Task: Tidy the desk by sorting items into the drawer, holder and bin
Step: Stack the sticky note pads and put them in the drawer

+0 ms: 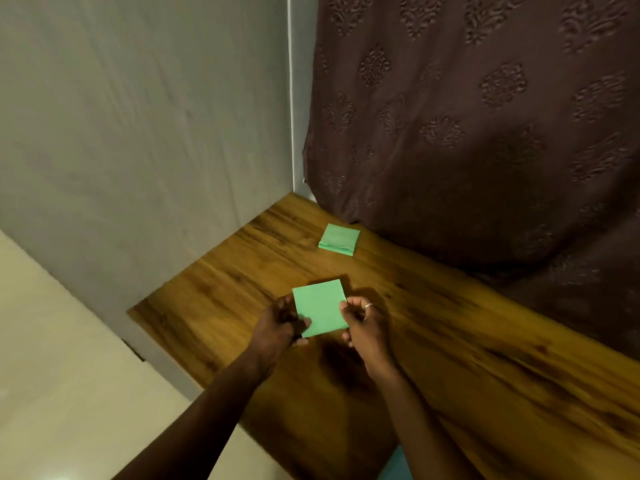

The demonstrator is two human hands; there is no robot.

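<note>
- Left hand [282, 323] and right hand [360, 322] pinch opposite edges of a green paper note [320, 308] just above the desk [450, 341].
- A green notepad [339, 238] lies near the curtain [485, 133].
- Risk: the thin note may crease or slip if either pinch loosens.

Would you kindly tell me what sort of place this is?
Likely a home room corner: a wooden desk against a plain wall, a patterned brown curtain, and a green sticky-note pad on the desk.
</note>
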